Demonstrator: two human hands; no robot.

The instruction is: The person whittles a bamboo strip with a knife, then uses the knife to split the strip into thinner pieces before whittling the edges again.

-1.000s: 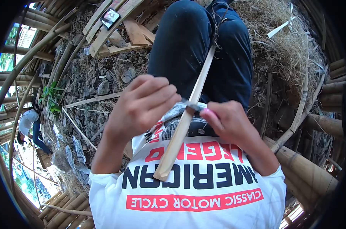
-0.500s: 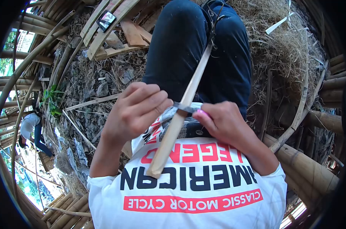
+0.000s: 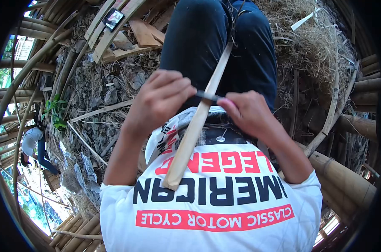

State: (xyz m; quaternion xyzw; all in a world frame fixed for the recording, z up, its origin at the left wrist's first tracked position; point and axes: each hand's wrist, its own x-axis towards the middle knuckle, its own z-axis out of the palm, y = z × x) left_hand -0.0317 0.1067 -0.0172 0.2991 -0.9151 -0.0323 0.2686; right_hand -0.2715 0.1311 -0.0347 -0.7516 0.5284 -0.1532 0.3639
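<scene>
Blade nearer the knees, across wooden strip (in both hands).

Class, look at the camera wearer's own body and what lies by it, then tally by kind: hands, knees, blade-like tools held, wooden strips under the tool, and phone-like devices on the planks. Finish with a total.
Hands: 2 (left hand, right hand)
Knees: 2 (left knee, right knee)
Blade-like tool: 1
Wooden strip: 1
Phone-like device: 1
Total: 7
</scene>
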